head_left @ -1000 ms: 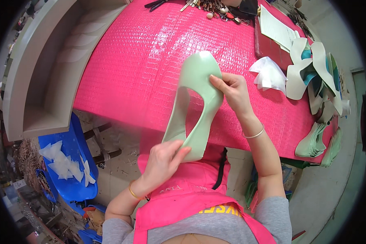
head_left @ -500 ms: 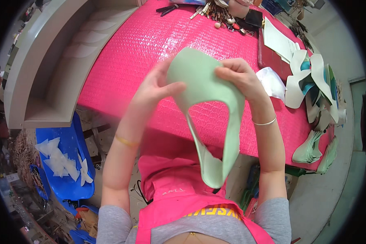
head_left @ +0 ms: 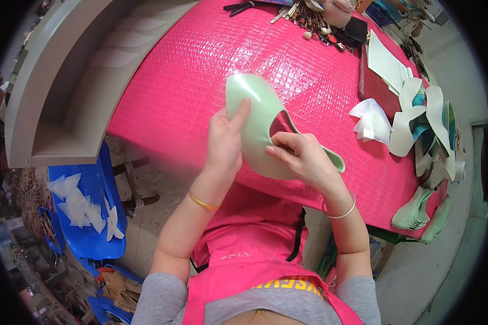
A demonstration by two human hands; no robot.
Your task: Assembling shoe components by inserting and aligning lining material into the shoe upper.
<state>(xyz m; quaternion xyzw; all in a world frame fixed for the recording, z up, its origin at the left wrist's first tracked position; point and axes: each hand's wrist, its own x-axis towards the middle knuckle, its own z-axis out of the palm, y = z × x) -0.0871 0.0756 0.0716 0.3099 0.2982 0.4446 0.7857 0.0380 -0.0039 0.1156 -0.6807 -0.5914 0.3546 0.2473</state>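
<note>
A glossy pale green shoe upper (head_left: 257,127) is held over the near part of the pink-covered table (head_left: 190,70), its toe part pointing away and to the left. My left hand (head_left: 226,138) grips its left side, the thumb lying on the outer surface and the other fingers hidden behind it. With fingers pinched, my right hand (head_left: 303,158) holds the edge of the upper's opening. The narrow heel end (head_left: 333,160) sticks out to the right beyond that hand.
Folded white pieces (head_left: 372,120) lie right of my hands, beside cream uppers (head_left: 425,127) and stacked green ones (head_left: 412,208). Brushes and tools (head_left: 309,13) and a paper pad (head_left: 385,62) are farther back. A grey shelf unit (head_left: 65,81) and blue chair (head_left: 87,233) stand left.
The shoe upper has turned, its heel end swinging from near my body to the right. My right hand has moved nearer and down to the opening's edge; my left hand has also come nearer.
</note>
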